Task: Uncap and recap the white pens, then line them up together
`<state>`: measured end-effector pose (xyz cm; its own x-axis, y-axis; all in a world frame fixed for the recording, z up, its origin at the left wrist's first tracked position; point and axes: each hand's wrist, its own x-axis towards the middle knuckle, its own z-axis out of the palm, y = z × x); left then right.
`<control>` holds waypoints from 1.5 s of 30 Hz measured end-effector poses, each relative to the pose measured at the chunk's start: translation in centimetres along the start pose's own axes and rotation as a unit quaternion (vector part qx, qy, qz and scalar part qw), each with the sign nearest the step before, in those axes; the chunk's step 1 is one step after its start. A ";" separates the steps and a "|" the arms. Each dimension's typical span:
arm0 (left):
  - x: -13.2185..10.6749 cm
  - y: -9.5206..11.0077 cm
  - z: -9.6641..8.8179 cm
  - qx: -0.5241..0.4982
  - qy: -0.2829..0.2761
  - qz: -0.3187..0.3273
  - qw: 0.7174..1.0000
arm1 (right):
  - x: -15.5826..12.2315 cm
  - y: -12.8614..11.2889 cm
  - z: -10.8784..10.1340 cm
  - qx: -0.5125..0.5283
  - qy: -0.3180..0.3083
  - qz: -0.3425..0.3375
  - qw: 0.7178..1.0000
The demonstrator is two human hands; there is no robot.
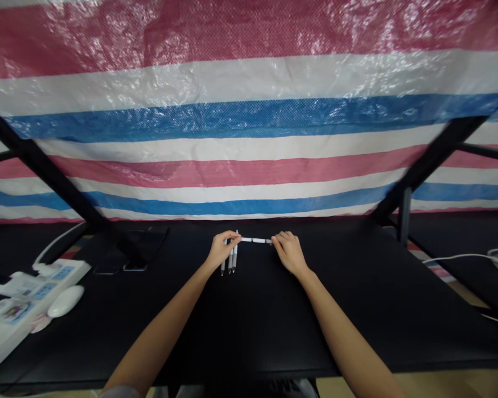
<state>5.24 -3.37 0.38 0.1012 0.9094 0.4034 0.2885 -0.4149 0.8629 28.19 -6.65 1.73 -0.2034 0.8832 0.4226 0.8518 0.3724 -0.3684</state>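
Between my two hands a white pen [258, 240] lies almost level, pointing left and right, with a dark band near its middle. My left hand [224, 246] pinches its left end between thumb and fingers. At the other end, the fingertips of my right hand [288, 249] close on the pen's right tip. Several white and grey pens [231, 261] lie side by side on the black table under and beside my left hand, tips toward me. My left fingers cover part of them.
On the left of the black table [265, 320] lie a white power strip [25, 309] with plugs and a white computer mouse [66, 301]. Black slanted bars [62, 188] [419, 166] flank the work area. A striped plastic sheet [240, 127] hangs behind.
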 end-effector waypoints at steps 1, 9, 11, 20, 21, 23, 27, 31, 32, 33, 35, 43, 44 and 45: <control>0.0 -0.1 0.0 0.001 0.004 -0.001 1.000 | 0.0 -0.1 -0.1 0.012 0.002 0.002 1.000; 0.1 -0.7 -0.2 -0.018 0.030 -0.033 0.999 | 0.0 0.2 -0.5 0.080 0.015 -0.009 0.997; 0.1 -0.7 -0.2 -0.021 0.030 -0.035 0.999 | 0.0 0.3 -0.5 0.076 0.022 -0.015 0.997; 0.2 -0.5 -0.2 -0.017 0.022 -0.042 0.999 | -0.1 0.5 -0.6 0.072 0.008 -0.013 0.997; 0.2 -0.5 -0.2 -0.018 0.021 -0.041 0.999 | -0.1 0.4 -0.6 0.070 0.004 -0.013 0.997; 0.2 -0.4 -0.2 -0.019 0.017 -0.039 0.999 | 0.0 0.3 -0.6 0.066 -0.005 -0.010 0.998; 0.2 -0.5 -0.2 -0.019 0.006 -0.033 0.999 | 0.0 0.2 -0.5 0.061 -0.024 0.003 0.998; 0.2 -0.7 -0.1 -0.015 0.013 -0.032 0.999 | 0.0 0.5 -0.1 0.097 0.000 0.027 0.995; 0.2 -0.8 -0.1 -0.015 0.018 -0.034 0.999 | 0.0 0.6 0.0 0.111 0.010 0.031 0.993; 0.2 -0.8 -0.1 -0.016 0.022 -0.035 0.999 | 0.0 0.7 0.1 0.123 0.018 0.032 0.992; 0.2 -0.9 -0.2 -0.017 0.027 -0.039 0.999 | 0.1 0.9 0.2 0.138 0.029 0.032 0.990; 0.2 -0.6 -0.2 -0.017 0.025 -0.039 0.999 | 0.1 1.0 0.0 0.118 0.029 0.028 0.992; 0.2 -0.6 -0.2 -0.017 0.026 -0.039 0.999 | 0.1 1.0 0.0 0.115 0.029 0.028 0.993; 0.2 -0.6 -0.2 -0.017 0.028 -0.039 0.999 | 0.1 1.0 0.0 0.113 0.027 0.027 0.993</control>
<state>4.92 -2.91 0.01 0.0258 0.9367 0.3492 0.2608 -0.3436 0.9022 28.99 -6.21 1.41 -0.1284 0.8895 0.4385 0.7295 0.3842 -0.5658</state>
